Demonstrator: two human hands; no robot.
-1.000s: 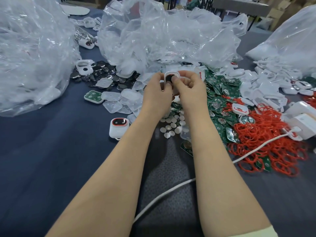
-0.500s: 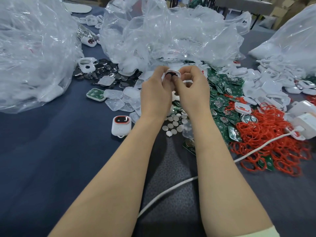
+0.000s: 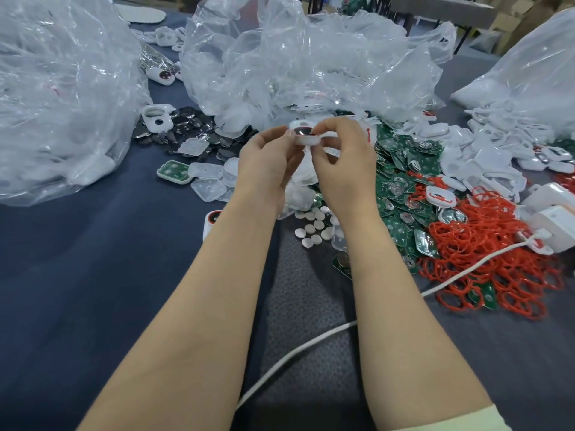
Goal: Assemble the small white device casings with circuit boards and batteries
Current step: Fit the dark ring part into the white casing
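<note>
Above the table's middle, both hands hold one small white casing [image 3: 306, 135] with a dark, red-rimmed inside. My left hand [image 3: 269, 164] grips its left side and my right hand [image 3: 343, 160] pinches its right edge from above. A finished white casing [image 3: 211, 222] stands partly hidden behind my left forearm. Green circuit boards [image 3: 401, 178] lie heaped to the right, and small round white discs [image 3: 314, 228] lie below my hands. Dark round batteries [image 3: 186, 129] are piled at the back left.
Clear plastic bags [image 3: 298, 60] bulge at the left, centre and right back. Red rubber rings [image 3: 504, 259] and white casing halves [image 3: 485, 150] cover the right side. Clear lids [image 3: 208, 181] lie left of my hands. A white cable [image 3: 311, 349] crosses a grey mat near me.
Both hands have tilted the casing flatter and spread a little apart, my right fingers now pinching its top edge. The view has shifted slightly.
</note>
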